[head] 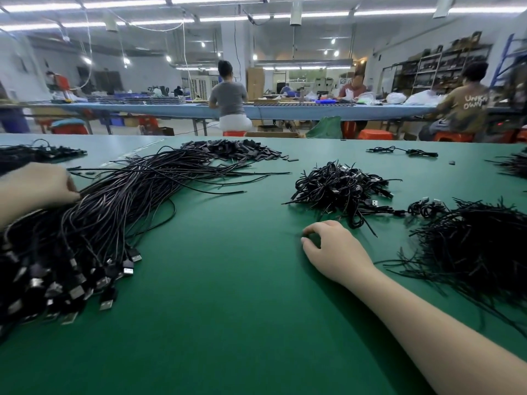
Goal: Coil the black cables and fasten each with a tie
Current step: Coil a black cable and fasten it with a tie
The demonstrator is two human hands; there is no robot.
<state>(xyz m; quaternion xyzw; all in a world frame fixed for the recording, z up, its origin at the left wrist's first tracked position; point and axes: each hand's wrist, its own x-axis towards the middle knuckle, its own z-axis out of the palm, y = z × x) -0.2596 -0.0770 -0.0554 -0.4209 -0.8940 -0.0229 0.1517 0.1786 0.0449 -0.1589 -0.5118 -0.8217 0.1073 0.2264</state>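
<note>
A big bundle of loose black cables (pixel 119 195) lies across the left of the green table (pixel 228 309), its USB plugs (pixel 77 280) fanned out towards me. My left hand (pixel 37 189) rests on top of this bundle, and its fingertips come together on a cable at the bundle's upper edge. My right hand (pixel 333 252) rests on the bare mat with loosely curled fingers and holds nothing. Just beyond it sits a heap of coiled, tied cables (pixel 339 189). To its right is a pile of thin black ties (pixel 479 246).
A heap of small black flat pieces (pixel 236 149) lies at the far middle. More cables sit at the far left (pixel 34 152), far right (pixel 405 151) and right edge (pixel 513 163). Beyond the table's far edge, people sit at another long bench (pixel 285 111).
</note>
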